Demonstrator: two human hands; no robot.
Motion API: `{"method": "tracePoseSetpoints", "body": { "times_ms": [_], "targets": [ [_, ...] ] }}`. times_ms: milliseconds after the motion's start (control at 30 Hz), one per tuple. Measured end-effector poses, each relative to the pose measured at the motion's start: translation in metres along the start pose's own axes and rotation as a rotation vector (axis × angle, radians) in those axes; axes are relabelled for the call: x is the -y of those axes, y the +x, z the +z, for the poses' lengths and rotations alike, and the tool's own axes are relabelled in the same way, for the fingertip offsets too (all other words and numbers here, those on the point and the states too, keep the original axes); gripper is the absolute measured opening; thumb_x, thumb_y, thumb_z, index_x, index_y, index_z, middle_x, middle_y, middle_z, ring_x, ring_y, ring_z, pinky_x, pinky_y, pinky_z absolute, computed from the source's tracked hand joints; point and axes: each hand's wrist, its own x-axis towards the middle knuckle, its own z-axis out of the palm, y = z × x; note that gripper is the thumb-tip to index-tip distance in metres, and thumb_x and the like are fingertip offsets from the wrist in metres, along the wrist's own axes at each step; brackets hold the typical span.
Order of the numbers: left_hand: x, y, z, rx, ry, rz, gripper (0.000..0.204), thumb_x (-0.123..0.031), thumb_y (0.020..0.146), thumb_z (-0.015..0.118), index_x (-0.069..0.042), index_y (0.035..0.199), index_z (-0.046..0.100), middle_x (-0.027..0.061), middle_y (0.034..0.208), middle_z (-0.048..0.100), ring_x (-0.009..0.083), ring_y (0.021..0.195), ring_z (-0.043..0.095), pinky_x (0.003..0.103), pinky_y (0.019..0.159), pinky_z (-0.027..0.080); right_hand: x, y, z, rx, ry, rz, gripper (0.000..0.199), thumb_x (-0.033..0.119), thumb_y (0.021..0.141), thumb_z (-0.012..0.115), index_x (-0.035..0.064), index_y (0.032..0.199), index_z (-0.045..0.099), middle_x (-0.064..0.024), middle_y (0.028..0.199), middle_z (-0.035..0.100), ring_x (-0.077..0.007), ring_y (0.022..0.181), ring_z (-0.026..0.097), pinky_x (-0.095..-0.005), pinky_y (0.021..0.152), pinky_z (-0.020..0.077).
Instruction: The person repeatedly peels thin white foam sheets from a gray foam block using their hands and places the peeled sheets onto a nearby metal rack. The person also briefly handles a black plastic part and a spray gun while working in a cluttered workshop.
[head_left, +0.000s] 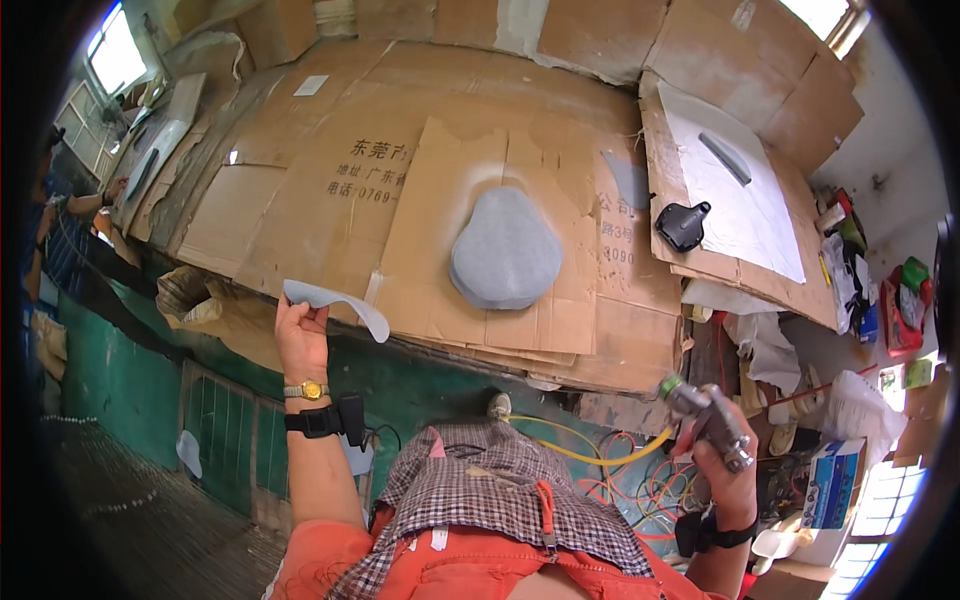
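Observation:
A thin, pale grey sheet (345,303) with a curled, rounded end is pinched in my left hand (301,340), at the near edge of the cardboard-covered table. My right hand (735,465) is wrapped round a metal spray gun (712,425) with a green part on its nozzle end; it is held in front of the table, to the right of my body. From the gun's side runs a yellow hose (600,460). On a cardboard piece (420,290) in the middle of the table lies a grey pear-shaped pad (507,250), apart from both hands.
A black moulded object (683,226) and a dark strip (725,158) lie on a white-papered board (785,225) at the right. A grey piece (627,180) rests beside it. Tangled hoses (650,490) cover the floor at right. Another person (70,235) stands at far left.

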Motion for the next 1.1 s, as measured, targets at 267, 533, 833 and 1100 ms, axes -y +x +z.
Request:
{"method": "tracePoseSetpoints", "body": {
  "times_ms": [267, 533, 833, 1100],
  "targets": [
    [-0.004, 0.001, -0.025, -0.043, -0.007, 0.012, 0.042, 0.002, 0.08, 0.043, -0.001, 0.121, 0.046, 0.0088, 0.108, 0.058, 0.0198, 0.095, 0.058, 0.035, 0.086, 0.05, -0.01, 0.011, -0.014, 0.024, 0.019, -0.006, 0.062, 0.026, 0.078, 0.071, -0.0043, 0.125, 0.045, -0.0088, 0.082, 0.061, -0.0146, 0.073, 0.059, -0.0277, 0.067, 0.0466],
    [-0.019, -0.013, -0.065, -0.231, -0.11, 0.122, 0.034, 0.005, 0.081, 0.043, 0.0, 0.113, 0.05, 0.0093, 0.103, 0.06, 0.0217, 0.093, 0.059, 0.034, 0.085, 0.05, -0.018, 0.035, -0.051, 0.076, 0.029, 0.028, 0.064, 0.027, 0.078, 0.071, -0.0032, 0.126, 0.043, -0.0091, 0.082, 0.061, -0.0163, 0.071, 0.06, -0.029, 0.067, 0.0469],
    [-0.022, -0.075, -0.128, -0.432, -0.166, 0.228, 0.03, 0.009, 0.078, 0.046, -0.002, 0.105, 0.051, 0.0106, 0.1, 0.06, 0.0232, 0.091, 0.06, 0.035, 0.082, 0.051, -0.022, 0.081, -0.056, 0.179, -0.029, 0.054, 0.065, 0.03, 0.075, 0.071, -0.0024, 0.125, 0.045, -0.0089, 0.08, 0.061, -0.0161, 0.07, 0.059, -0.0284, 0.065, 0.0465],
    [-0.003, -0.158, -0.175, -0.576, -0.287, 0.304, 0.026, 0.012, 0.073, 0.048, -0.005, 0.092, 0.048, 0.009, 0.087, 0.058, 0.0238, 0.08, 0.058, 0.041, 0.075, 0.051, -0.018, 0.089, 0.021, 0.392, -0.23, -0.025, 0.042, 0.025, 0.079, 0.062, -0.0025, 0.109, 0.05, -0.0083, 0.081, 0.059, -0.0158, 0.075, 0.057, -0.0288, 0.069, 0.0458]
  ]
}}
